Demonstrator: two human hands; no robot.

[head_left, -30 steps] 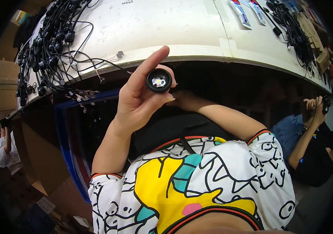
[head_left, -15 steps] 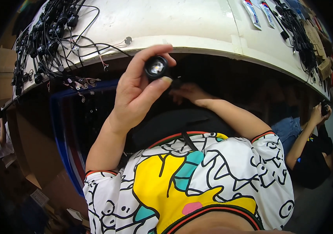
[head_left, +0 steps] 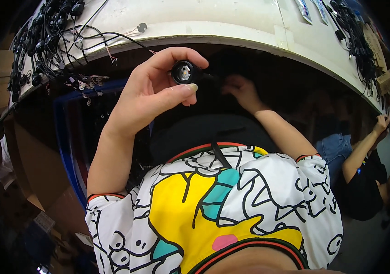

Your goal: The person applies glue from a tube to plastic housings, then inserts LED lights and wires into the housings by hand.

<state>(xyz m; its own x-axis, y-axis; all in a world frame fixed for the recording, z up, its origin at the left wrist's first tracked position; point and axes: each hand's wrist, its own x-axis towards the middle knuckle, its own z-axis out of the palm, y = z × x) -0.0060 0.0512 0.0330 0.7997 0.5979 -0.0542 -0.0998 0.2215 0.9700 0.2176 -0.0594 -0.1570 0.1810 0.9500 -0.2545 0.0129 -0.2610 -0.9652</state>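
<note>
A small round black lamp housing with a pale centre [head_left: 184,72] is pinched between thumb and forefinger of the left hand [head_left: 151,93], below the white bench [head_left: 213,27] edge, its open face turned toward the camera. The right hand [head_left: 240,91], fingers loosely spread and holding nothing discernible, lies just beside it to the right.

My left grip [head_left: 151,93] is raised with thumb and forefinger pinched together; my right grip [head_left: 242,90] reaches forward, fingers loosely curled, forearm extended.

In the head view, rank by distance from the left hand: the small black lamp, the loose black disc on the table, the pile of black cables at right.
1. Lamp: in the left hand.
2. Disc: on the table edge, above.
3. Cables: far right of the table.
</note>
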